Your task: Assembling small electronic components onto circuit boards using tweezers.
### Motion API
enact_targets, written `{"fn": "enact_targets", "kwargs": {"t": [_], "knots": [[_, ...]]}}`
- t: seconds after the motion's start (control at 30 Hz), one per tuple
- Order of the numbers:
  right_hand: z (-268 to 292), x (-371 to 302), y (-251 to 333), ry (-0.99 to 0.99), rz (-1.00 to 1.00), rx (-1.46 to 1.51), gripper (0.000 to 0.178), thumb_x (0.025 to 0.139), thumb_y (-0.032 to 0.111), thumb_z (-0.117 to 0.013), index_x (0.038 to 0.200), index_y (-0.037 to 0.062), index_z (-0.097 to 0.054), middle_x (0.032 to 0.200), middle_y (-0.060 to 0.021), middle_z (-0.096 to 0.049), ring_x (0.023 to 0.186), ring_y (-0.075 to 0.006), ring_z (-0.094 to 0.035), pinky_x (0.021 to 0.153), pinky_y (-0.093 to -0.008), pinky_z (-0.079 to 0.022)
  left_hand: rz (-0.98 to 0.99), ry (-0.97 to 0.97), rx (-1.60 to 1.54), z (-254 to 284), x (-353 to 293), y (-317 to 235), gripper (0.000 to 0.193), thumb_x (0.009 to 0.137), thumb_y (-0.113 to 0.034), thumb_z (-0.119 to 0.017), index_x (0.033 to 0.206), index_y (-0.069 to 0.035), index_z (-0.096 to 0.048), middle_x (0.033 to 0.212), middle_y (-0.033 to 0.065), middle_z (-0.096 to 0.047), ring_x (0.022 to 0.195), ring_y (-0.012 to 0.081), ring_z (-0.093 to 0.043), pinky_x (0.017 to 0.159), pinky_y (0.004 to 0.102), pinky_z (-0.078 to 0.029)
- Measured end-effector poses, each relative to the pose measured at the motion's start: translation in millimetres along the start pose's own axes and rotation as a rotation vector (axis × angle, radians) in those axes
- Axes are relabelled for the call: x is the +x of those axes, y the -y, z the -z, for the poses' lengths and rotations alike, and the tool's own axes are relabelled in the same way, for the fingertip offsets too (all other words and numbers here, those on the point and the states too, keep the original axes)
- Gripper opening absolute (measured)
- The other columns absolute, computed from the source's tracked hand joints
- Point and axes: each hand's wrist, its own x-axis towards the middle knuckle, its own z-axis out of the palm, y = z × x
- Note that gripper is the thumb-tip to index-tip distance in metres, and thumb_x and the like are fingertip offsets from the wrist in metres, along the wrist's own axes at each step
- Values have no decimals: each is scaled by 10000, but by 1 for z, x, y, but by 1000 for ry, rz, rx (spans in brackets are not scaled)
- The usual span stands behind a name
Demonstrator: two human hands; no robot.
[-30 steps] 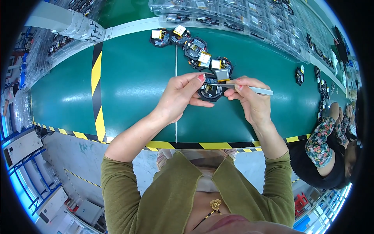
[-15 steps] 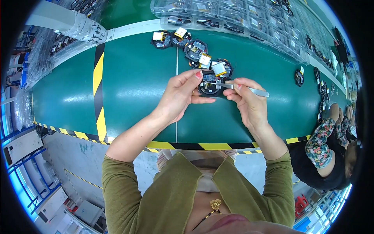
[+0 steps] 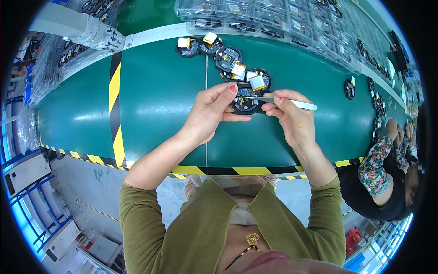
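My left hand point(image 3: 212, 107) grips the left side of a round black electronic housing point(image 3: 245, 106), with a circuit board showing inside it. A silver battery pouch point(image 3: 257, 82) lies at its far edge. Metal tweezers point(image 3: 302, 105) are pinched in my right hand point(image 3: 291, 112), their tips pointing left over the circuit board. Whether the tips touch a part is too small to tell. Just beyond my hands, several similar housings point(image 3: 228, 58) with battery pouches rest in a loose row on the green table point(image 3: 159, 100).
Stacked clear plastic trays point(image 3: 273, 20) full of similar parts stand along the far side. One housing point(image 3: 350, 88) lies at the right, near a line of others. Yellow-black tape point(image 3: 253, 171) marks the near edge. A co-worker's patterned sleeve point(image 3: 375, 166) shows at far right.
The tweezers' rear end has shifted slightly to the right and turned a little in my right hand. My left hand keeps its hold on the housing.
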Motion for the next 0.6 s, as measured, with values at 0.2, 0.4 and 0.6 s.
{"fn": "enact_targets", "kwargs": {"t": [0.2,0.4,0.6], "knots": [[-2,-1,-4,-11,27,27,147,808,-6,-509,929,-58,-572,898,-191,-589,768,-278,-613,670,-311,-520,14,3,-96,-3,0,-1,318,919,-192,-366,1087,61,-461,931,112,-560,785,172,-597,713,330,-542],[-3,-1,-5,-47,8,37,155,806,-3,-513,940,-62,-563,898,-187,-586,768,-279,-613,666,-311,-521,8,22,-106,0,0,0,317,918,-193,-369,1087,58,-464,930,107,-560,784,161,-594,718,329,-541],[-1,1,-4,-47,-1,51,161,806,-1,-514,947,-65,-555,889,-195,-587,758,-280,-614,661,-309,-522,4,-5,-8,1,0,1,325,911,-204,-395,1089,56,-477,873,103,-572,742,149,-597,677,308,-551]]}}
